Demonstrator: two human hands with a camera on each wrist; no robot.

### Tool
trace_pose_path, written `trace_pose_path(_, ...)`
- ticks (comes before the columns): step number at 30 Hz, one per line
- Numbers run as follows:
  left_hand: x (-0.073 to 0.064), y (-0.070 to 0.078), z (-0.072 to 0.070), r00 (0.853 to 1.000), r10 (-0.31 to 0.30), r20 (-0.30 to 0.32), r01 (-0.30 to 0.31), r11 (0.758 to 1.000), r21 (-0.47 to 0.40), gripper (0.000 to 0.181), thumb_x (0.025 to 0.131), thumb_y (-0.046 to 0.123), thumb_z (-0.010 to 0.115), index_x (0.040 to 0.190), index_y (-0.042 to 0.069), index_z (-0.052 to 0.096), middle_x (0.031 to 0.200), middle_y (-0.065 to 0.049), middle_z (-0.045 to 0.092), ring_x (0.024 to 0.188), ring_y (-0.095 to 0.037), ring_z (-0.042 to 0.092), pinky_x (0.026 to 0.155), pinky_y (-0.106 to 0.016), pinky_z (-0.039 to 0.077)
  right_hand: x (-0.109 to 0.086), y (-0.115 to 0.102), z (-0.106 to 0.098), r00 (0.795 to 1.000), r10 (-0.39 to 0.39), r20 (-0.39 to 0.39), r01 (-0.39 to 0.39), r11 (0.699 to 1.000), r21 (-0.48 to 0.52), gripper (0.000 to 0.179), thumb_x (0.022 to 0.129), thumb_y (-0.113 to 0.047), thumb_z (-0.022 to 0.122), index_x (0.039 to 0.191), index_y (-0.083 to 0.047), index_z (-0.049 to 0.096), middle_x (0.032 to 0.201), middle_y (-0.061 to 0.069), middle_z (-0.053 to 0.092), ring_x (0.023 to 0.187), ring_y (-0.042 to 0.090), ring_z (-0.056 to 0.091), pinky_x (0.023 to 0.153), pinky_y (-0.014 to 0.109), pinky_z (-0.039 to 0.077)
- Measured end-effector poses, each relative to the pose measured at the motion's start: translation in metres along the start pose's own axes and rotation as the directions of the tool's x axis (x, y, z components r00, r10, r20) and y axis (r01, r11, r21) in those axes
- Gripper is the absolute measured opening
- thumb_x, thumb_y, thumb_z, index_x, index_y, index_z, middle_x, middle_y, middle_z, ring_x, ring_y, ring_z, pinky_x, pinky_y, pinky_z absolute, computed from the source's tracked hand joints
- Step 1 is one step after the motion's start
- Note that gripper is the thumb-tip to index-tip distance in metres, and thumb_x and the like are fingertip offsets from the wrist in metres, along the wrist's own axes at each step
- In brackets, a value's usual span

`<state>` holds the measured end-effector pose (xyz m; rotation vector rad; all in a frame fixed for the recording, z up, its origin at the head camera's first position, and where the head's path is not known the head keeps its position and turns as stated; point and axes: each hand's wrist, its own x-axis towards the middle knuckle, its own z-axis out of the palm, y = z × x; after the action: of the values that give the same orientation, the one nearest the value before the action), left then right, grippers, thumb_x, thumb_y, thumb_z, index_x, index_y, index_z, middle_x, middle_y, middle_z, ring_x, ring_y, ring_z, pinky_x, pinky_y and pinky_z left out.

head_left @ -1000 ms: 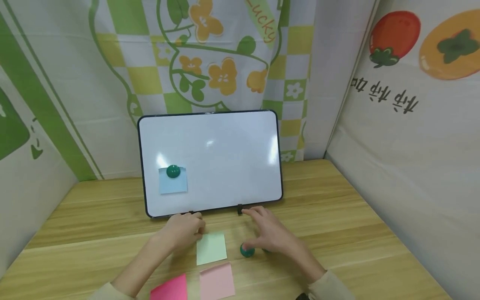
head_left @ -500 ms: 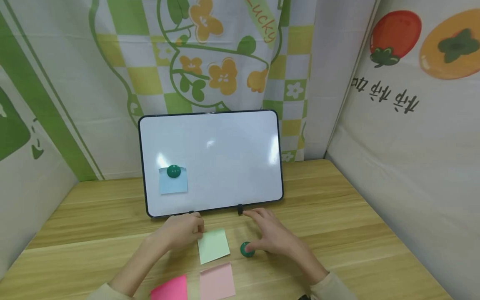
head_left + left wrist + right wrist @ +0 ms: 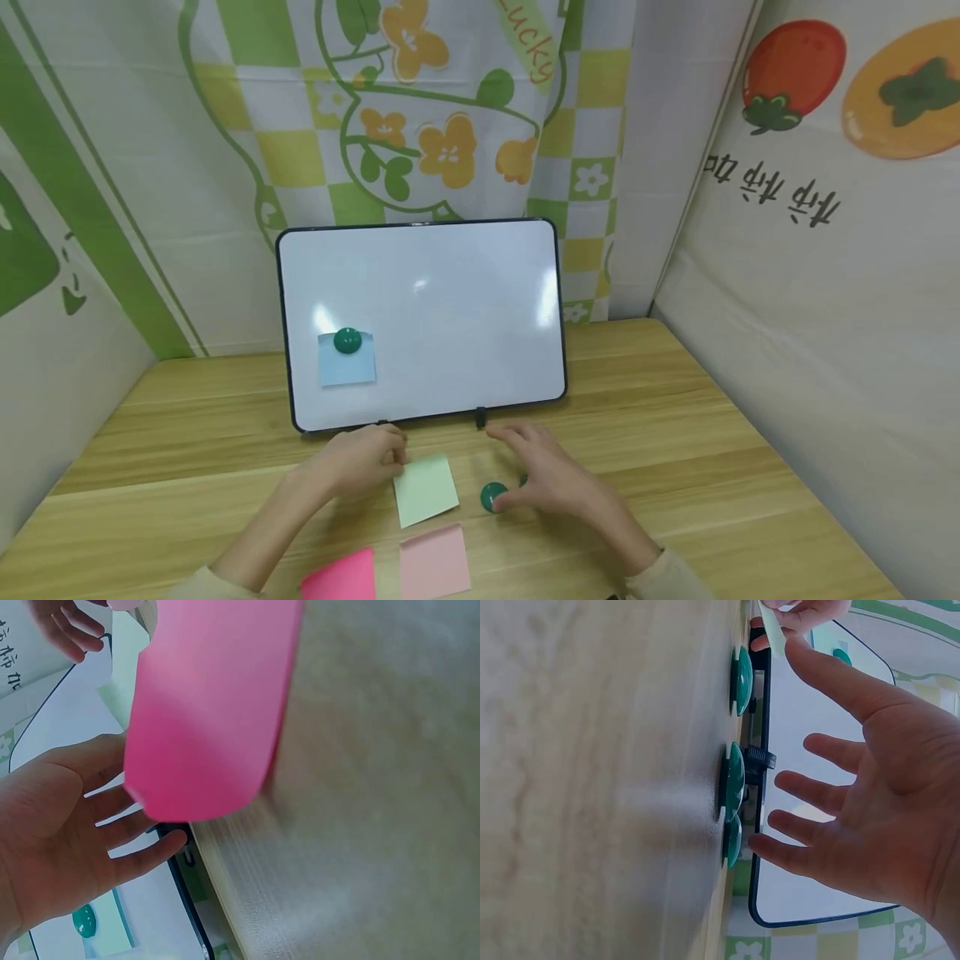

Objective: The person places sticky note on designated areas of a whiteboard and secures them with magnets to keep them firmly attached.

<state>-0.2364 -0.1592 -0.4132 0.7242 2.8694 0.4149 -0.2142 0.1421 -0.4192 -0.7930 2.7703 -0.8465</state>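
Observation:
My left hand (image 3: 363, 460) pinches the upper left corner of a light green sticky note (image 3: 426, 492) in front of the whiteboard (image 3: 450, 317). The right wrist view also shows this note (image 3: 774, 630) between thumb and fingers. Fingers spread and palm bare, my right hand (image 3: 555, 475) hovers beside a round green magnet (image 3: 491, 497). Its thumb overlaps the magnet's edge in the head view. Several such magnets, including a far one (image 3: 743, 681) and a nearer one (image 3: 736, 780), lie on the table in the right wrist view.
On the board, a green magnet (image 3: 347, 340) holds a light blue note (image 3: 347, 368). A pale pink note (image 3: 435, 562) and a hot pink note (image 3: 343, 577) lie on the wooden table (image 3: 697, 467) near the front. Small black feet (image 3: 481, 417) support the board; printed cloth hangs behind.
The light green note has turned slightly and shifted up with the left hand's pinch. My right thumb has slid right, uncovering more of the magnet.

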Motion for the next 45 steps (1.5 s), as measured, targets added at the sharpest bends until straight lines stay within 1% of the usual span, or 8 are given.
trace_pose_path(3, 0.0, 0.001, -0.001, 1.0, 0.012, 0.003, -0.012, 1.0, -0.007, 0.005, 0.091, 0.018, 0.069, 0.093, 0.016, 0.072, 0.121, -0.005, 0.067, 0.107, -0.024, 0.064, 0.084, -0.046, 0.056, 0.0, -0.002, 0.001, 1.0, -0.004, 0.011, 0.004, 1.0, -0.027, 0.092, 0.075, -0.038, 0.086, 0.151, -0.015, 0.039, 0.153, 0.016, 0.039, 0.14, 0.041, 0.034, 0.112, 0.062, 0.033)
trace_pose_path(9, 0.0, 0.001, -0.003, 1.0, 0.025, 0.007, -0.025, 1.0, -0.011, 0.005, 0.09, 0.02, 0.07, 0.089, 0.015, 0.07, 0.093, 0.007, 0.066, 0.085, -0.01, 0.06, 0.071, -0.037, 0.053, -0.003, -0.002, 0.001, 1.0, -0.001, 0.015, 0.002, 1.0, -0.019, 0.093, 0.075, -0.038, 0.086, 0.152, -0.016, 0.038, 0.153, 0.014, 0.039, 0.141, 0.039, 0.034, 0.112, 0.061, 0.033)
trace_pose_path(12, 0.0, 0.0, -0.003, 1.0, 0.025, 0.009, -0.025, 1.0, -0.012, 0.006, 0.091, 0.021, 0.069, 0.088, 0.016, 0.07, 0.09, 0.008, 0.065, 0.083, -0.009, 0.059, 0.07, -0.037, 0.053, -0.005, 0.001, 0.001, 1.0, -0.01, 0.008, 0.01, 1.0, -0.001, 0.093, 0.074, -0.039, 0.086, 0.151, -0.015, 0.039, 0.152, 0.015, 0.039, 0.141, 0.04, 0.033, 0.112, 0.063, 0.032)
trace_pose_path(21, 0.0, -0.001, -0.002, 1.0, 0.016, 0.02, -0.016, 1.0, -0.022, 0.005, 0.091, 0.019, 0.067, 0.086, 0.02, 0.068, 0.088, 0.01, 0.064, 0.081, -0.008, 0.057, 0.07, -0.036, 0.052, -0.01, 0.012, 0.004, 1.0, -0.015, 0.026, 0.012, 0.996, 0.088, 0.083, 0.076, -0.037, 0.085, 0.146, -0.016, 0.048, 0.154, 0.017, 0.035, 0.145, 0.041, 0.025, 0.111, 0.066, 0.031)
trace_pose_path(29, -0.001, -0.002, -0.003, 0.999, 0.038, 0.025, -0.037, 0.999, -0.021, 0.007, 0.09, 0.018, 0.068, 0.084, 0.021, 0.067, 0.091, 0.01, 0.062, 0.083, -0.008, 0.056, 0.069, -0.035, 0.051, -0.011, 0.017, 0.003, 0.998, -0.014, 0.054, 0.006, 0.988, 0.156, 0.074, 0.074, -0.031, 0.087, 0.14, -0.019, 0.055, 0.157, 0.02, 0.032, 0.15, 0.05, 0.007, 0.111, 0.075, 0.019)
trace_pose_path(38, -0.001, -0.002, -0.003, 0.999, 0.039, 0.035, -0.038, 0.999, -0.023, 0.006, 0.09, 0.017, 0.068, 0.084, 0.02, 0.068, 0.091, 0.009, 0.061, 0.082, -0.009, 0.055, 0.069, -0.034, 0.051, -0.012, 0.017, 0.006, 0.998, -0.038, 0.059, 0.029, 0.989, 0.143, 0.067, 0.075, -0.027, 0.087, 0.135, -0.017, 0.06, 0.155, 0.019, 0.036, 0.149, 0.052, 0.009, 0.111, 0.075, 0.018)
trace_pose_path(41, -0.001, -0.002, -0.002, 0.999, 0.036, 0.037, -0.036, 0.999, -0.024, 0.006, 0.09, 0.017, 0.068, 0.085, 0.019, 0.068, 0.095, 0.007, 0.064, 0.084, -0.01, 0.056, 0.069, -0.035, 0.051, -0.012, 0.017, 0.007, 0.998, -0.03, 0.059, 0.022, 0.991, 0.133, 0.064, 0.075, -0.026, 0.086, 0.134, -0.018, 0.061, 0.156, 0.018, 0.036, 0.149, 0.052, 0.009, 0.11, 0.076, 0.018)
trace_pose_path(45, -0.001, -0.002, -0.001, 0.999, 0.025, 0.04, -0.024, 0.999, -0.029, 0.005, 0.09, 0.018, 0.068, 0.085, 0.017, 0.068, 0.114, -0.001, 0.068, 0.091, -0.014, 0.06, 0.074, -0.038, 0.053, -0.01, 0.017, 0.007, 0.998, -0.027, 0.058, 0.021, 0.994, 0.111, 0.061, 0.076, -0.028, 0.086, 0.132, -0.019, 0.063, 0.155, 0.018, 0.037, 0.149, 0.052, 0.009, 0.109, 0.077, 0.019)
